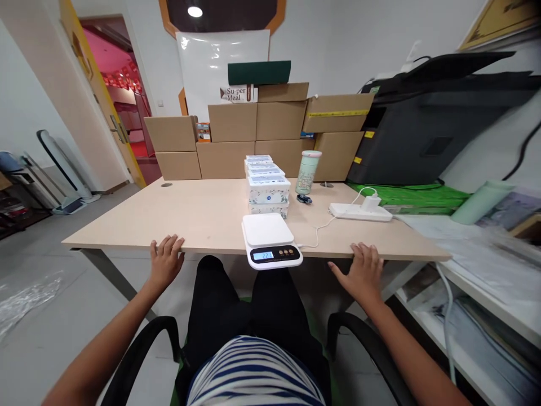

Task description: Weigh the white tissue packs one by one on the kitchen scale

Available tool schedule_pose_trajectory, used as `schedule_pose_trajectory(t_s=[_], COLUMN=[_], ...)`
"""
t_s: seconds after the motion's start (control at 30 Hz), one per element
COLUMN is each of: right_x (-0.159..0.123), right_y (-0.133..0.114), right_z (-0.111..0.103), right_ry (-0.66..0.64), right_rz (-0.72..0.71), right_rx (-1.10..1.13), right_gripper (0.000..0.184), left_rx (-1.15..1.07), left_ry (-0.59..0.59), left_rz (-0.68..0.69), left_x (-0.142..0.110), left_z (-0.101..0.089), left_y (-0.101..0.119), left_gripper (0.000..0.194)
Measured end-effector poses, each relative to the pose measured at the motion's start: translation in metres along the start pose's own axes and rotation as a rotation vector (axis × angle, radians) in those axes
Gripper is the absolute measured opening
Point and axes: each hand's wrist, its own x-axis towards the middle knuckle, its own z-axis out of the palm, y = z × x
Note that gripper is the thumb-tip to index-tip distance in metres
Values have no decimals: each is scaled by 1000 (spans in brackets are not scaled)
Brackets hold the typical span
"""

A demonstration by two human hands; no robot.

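Note:
My left hand (166,260) rests with its fingertips on the front edge of the desk (203,214), fingers apart and nothing in it. On the right, my right hand (360,272) touches the same edge, its thumb spread away from the fingers, also holding nothing. Between the hands a white digital kitchen scale (270,239) sits at the edge, its front part jutting out over my lap. Its display is lit with digits that look like 221, and its platform bears nothing. A white cable runs from its right side. Right behind it stand stacked packs of tissues (269,192).
A mint-green tumbler (308,172) and a small dark object (304,199) stand right of the packs. A white power strip (360,211) with a plugged-in adapter lies farther right. Cardboard boxes (226,160) line the back; a black printer (426,124) fills the right. Chair armrests (146,344) flank me.

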Motion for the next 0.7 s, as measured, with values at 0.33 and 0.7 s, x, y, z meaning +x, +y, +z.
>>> schedule_pose_trajectory(t_s=[0.33,0.7], right_x=[-3,-2], right_y=[8,20], right_z=[-15,-1], right_ry=[-54,29], right_rz=[-35,-85], right_rx=[-46,49], right_gripper=[61,56], left_rx=[-153,-188], left_ry=[82,31], left_rz=[-189,-201], left_x=[-1,-3], left_z=[8,5], left_y=[20,23], left_gripper=[44,47])
